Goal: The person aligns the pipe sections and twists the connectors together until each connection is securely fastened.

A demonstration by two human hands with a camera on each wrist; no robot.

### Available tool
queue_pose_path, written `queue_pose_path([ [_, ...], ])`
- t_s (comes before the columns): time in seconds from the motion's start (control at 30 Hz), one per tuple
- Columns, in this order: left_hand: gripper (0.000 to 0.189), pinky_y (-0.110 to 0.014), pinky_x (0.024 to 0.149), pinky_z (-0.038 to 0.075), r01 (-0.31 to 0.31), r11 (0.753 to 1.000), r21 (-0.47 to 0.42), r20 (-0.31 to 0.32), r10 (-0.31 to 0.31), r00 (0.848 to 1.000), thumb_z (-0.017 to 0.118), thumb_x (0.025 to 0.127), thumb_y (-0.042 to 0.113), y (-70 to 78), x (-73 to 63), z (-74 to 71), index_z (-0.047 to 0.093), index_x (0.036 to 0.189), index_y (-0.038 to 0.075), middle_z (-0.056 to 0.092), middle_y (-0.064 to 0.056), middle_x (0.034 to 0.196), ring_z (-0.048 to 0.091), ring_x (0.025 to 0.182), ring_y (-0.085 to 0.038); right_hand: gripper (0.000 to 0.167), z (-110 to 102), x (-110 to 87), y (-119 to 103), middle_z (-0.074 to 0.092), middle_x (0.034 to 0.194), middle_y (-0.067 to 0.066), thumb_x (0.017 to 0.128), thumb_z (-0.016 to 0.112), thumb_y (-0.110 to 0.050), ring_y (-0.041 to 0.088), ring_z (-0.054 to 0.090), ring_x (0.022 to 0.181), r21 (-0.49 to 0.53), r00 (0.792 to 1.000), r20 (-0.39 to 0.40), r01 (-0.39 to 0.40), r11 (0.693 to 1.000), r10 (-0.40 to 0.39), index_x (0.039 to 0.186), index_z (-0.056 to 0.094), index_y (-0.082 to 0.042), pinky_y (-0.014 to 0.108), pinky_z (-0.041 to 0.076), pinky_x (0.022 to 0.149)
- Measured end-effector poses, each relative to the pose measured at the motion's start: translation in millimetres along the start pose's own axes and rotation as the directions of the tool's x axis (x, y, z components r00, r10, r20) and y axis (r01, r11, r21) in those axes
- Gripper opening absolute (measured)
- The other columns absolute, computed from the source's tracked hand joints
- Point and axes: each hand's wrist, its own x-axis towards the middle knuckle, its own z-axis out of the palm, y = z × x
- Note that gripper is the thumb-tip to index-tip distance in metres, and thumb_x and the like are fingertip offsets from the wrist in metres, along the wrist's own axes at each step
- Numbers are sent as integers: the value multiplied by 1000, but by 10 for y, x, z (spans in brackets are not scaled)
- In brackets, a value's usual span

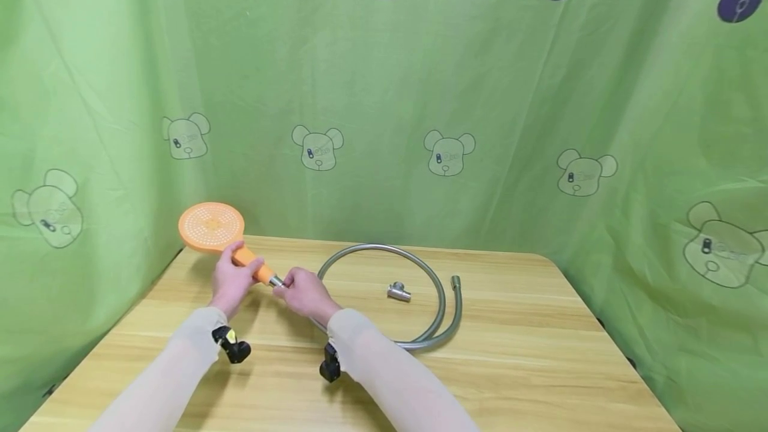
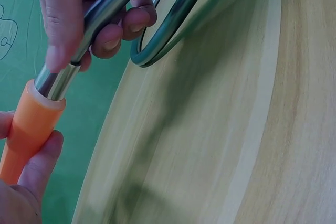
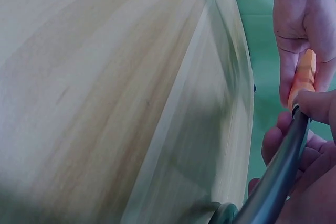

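My left hand [image 1: 233, 280] grips the handle of an orange shower head [image 1: 211, 227], whose round, perforated face is turned upward above the table's far left. At the lower end of that handle, my right hand [image 1: 307, 293] pinches the metal end of a grey shower hose [image 1: 441, 299]. In the left wrist view the hose's shiny connector [image 2: 64, 82] meets the orange handle [image 2: 32, 124] in one line, with the right thumb along it. The right wrist view shows the hose [image 3: 278, 177] running across the right palm, the left hand [image 3: 304, 19] beyond it.
The hose loops over the wooden table [image 1: 510, 359], its free end [image 1: 456, 281] lying at the right. Inside the loop sits a small metal T-shaped fitting [image 1: 399, 292]. A green patterned curtain [image 1: 384, 85] hangs around the back and sides.
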Motion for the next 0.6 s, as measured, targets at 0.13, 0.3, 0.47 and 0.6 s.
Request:
queue_pose_path([
  [0.13,73,-19,77,59,-5,1000,7,3,5,1000,67,95,9,7,-2,-5,28,157,8,42,-28,144,60,109,-31,22,13,14,-15,57,68,-4,97,67,-29,10,48,58,16,1000,22,-22,1000,21,82,64,-13,23,40,49],
  [0.3,73,-19,77,59,-7,1000,5,5,7,1000,67,95,9,10,-9,-12,28,157,7,41,-29,144,60,110,-32,24,12,17,-13,63,69,1,96,68,-32,11,49,54,35,999,37,-36,999,34,90,69,-10,23,38,46],
  [0.47,74,-20,78,60,-4,1000,0,4,4,1000,68,95,8,2,-9,-18,28,157,8,41,-29,144,59,112,-33,24,27,29,4,66,73,2,88,79,-31,10,53,53,49,999,24,-27,998,26,89,61,-14,24,42,45],
  [0.6,74,-20,77,60,-4,1000,7,4,4,1000,68,95,9,14,-16,-11,29,157,9,41,-30,144,59,112,-34,24,24,15,-23,60,72,-4,88,78,-31,9,52,59,-28,1000,-11,-11,1000,11,83,60,-17,24,44,51],
])
